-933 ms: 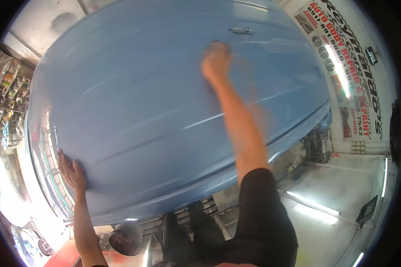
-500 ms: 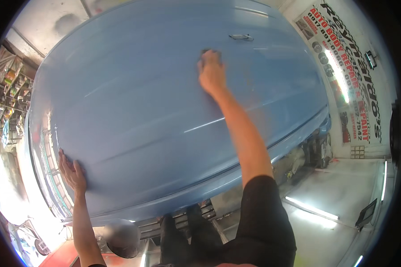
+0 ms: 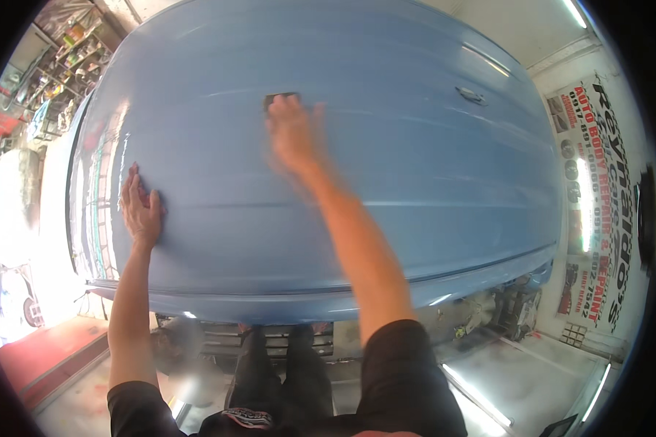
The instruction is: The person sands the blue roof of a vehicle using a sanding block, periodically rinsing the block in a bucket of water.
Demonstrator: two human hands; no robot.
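Note:
A wide blue car roof panel [image 3: 226, 240] spreads before me, with faint pale streaks and long creases in its glossy surface. Under the fingers of my right hand [image 3: 293, 135] is a dark rectangular pad [image 3: 280, 97], pressed on the far middle of the roof. That hand is smeared by motion, and most of the pad is hidden beneath it. My left hand [image 3: 141, 207] lies with fingers spread on the roof near its left edge, holding nothing. To the right, a small slot with a wire-like piece [image 3: 470, 96] shows in the panel.
Cluttered shelves [image 3: 69, 62] stand at the far left, above a red ledge [image 3: 51, 357]. On the right wall hangs a printed banner [image 3: 590, 204]. Below the roof's near edge are a slatted dark grille [image 3: 219, 339] and a light tube [image 3: 477, 393].
My right hand has swept leftward over the roof with the dark pad. The left hand still rests near the left edge, somewhat farther from me. The whole view has turned.

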